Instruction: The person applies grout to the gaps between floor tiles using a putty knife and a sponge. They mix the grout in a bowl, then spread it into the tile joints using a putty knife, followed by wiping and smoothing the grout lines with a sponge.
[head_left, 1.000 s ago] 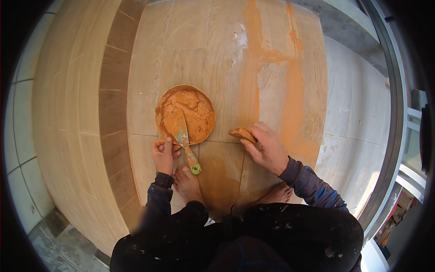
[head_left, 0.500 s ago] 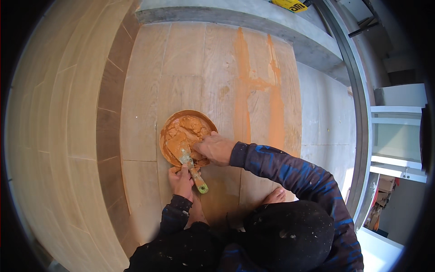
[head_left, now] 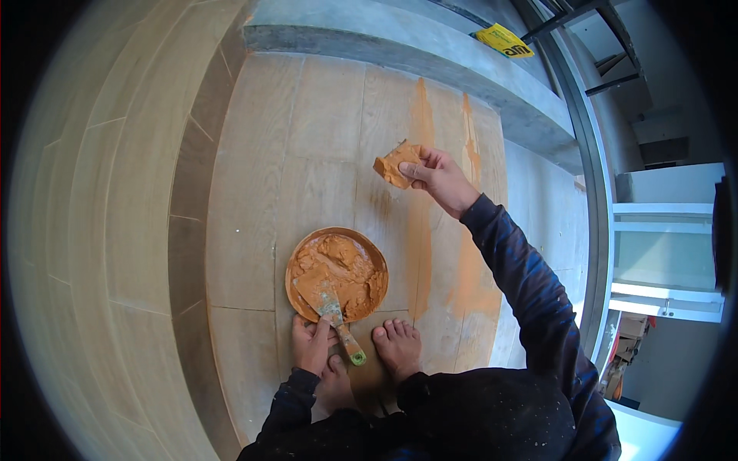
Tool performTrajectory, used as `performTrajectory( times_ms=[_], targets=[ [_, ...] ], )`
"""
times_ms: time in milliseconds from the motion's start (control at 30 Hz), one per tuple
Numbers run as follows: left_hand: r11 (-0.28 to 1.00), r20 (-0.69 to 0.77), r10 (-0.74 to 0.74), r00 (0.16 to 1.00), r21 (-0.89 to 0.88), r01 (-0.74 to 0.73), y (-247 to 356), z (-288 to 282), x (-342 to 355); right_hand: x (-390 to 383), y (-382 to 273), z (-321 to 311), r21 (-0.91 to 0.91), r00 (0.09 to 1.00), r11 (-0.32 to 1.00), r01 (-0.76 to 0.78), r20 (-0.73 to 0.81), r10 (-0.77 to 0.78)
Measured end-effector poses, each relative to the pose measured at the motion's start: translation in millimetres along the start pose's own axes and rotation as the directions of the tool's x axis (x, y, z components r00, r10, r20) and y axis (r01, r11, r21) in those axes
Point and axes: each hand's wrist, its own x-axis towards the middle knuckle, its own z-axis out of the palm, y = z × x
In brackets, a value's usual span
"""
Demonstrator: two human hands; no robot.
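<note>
A round bowl (head_left: 384, 257) of thick orange paste (head_left: 350, 265) sits on wood-look floor tiles. A putty knife (head_left: 329, 306) lies across its near rim, blade in the paste, its green-tipped handle sticking out toward me. My left hand (head_left: 311, 346) is closed at the bowl's near edge, its thumb up by the rim, touching the knife or close beside it. Ahead and to the right, my right hand (head_left: 442, 180) pinches a flat, angular piece smeared with orange paste (head_left: 398, 164) over the floor. The coating hides what kind of piece it is.
Orange paste streaks (head_left: 421, 200) run along tile joints on the right. A grey ledge (head_left: 400, 50) bounds the far side, with a yellow packet (head_left: 503, 41) on it. Brown skirting (head_left: 188, 207) stands on the left. My bare feet (head_left: 398, 349) are just behind the bowl.
My right hand has left the bowl and moved forward, now with the paste-coated piece in plain sight. My left hand stays at the bowl's near edge. The view has shifted a little.
</note>
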Motion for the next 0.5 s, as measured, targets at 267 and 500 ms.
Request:
performTrajectory(
  times_ms=[267, 500],
  targets=[
    [0.989, 0.07, 0.087, 0.994, 0.114, -0.095, -1.9, -13.3, -2.4, 148.1, 4.8, -20.5, -0.526, 0.856, 0.781, 0.338, -0.174, -0.487],
    [0.985, 0.014, 0.093, 0.996, 0.143, -0.094, -0.6, -12.0, -7.0, 209.3, -4.6, -38.5, -0.917, 0.593, 0.187, 0.352, 0.064, -0.802]
  ],
)
